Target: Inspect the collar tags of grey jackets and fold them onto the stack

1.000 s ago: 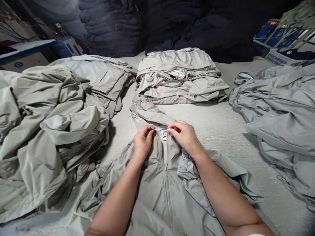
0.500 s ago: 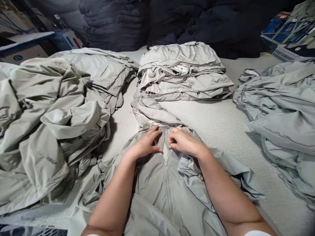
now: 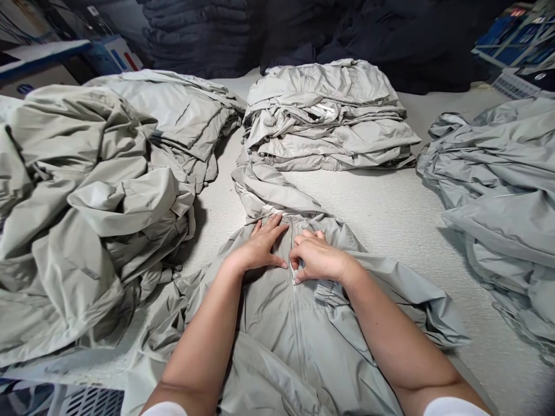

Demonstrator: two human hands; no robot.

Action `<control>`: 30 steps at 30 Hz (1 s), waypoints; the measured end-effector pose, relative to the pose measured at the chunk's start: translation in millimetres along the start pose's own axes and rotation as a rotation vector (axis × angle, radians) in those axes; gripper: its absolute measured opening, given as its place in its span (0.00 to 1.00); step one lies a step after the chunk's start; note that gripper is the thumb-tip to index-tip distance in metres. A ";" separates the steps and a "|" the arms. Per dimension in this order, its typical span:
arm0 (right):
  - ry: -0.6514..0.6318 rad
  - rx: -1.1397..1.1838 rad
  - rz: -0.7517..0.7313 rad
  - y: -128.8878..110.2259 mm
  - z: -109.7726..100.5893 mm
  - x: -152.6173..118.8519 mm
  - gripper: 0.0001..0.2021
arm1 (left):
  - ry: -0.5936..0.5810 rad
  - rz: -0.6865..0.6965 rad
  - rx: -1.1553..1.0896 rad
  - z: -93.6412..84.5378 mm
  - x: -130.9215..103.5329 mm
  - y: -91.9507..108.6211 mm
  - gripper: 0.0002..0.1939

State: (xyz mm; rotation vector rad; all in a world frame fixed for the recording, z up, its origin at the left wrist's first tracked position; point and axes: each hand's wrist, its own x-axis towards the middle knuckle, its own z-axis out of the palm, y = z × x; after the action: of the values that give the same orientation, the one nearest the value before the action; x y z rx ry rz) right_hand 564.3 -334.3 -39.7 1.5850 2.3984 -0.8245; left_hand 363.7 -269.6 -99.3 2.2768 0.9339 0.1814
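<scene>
A grey hooded jacket lies front up on the table, its hood pointing away from me. Its zipper runs down the middle, with a short parted stretch below the collar. My left hand rests flat on the jacket left of the zipper, fingers spread. On the other side, my right hand is curled, thumb and forefinger close together at the zipper's right edge near the slider. Whether fabric or the pull is between those fingertips is hidden.
Heaped grey garments cover the left side, and another pile lies at the right. A folded grey stack stands beyond the hood. Dark fabric lines the back. A plastic crate shows at bottom left.
My right hand has moved down along the zipper toward the slider. My left hand has flattened a little with its fingers spread. The view has shifted slightly.
</scene>
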 end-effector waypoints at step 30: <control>-0.067 -0.012 -0.034 -10.0 -6.2 -3.6 0.12 | -0.073 -0.039 0.032 -1.1 2.1 2.3 0.56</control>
State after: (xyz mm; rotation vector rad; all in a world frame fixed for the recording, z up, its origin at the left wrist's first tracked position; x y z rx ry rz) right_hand 558.1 -336.9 -29.5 1.4924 2.3849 -0.8538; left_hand 366.2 -268.9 -97.2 2.2767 0.9483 0.0668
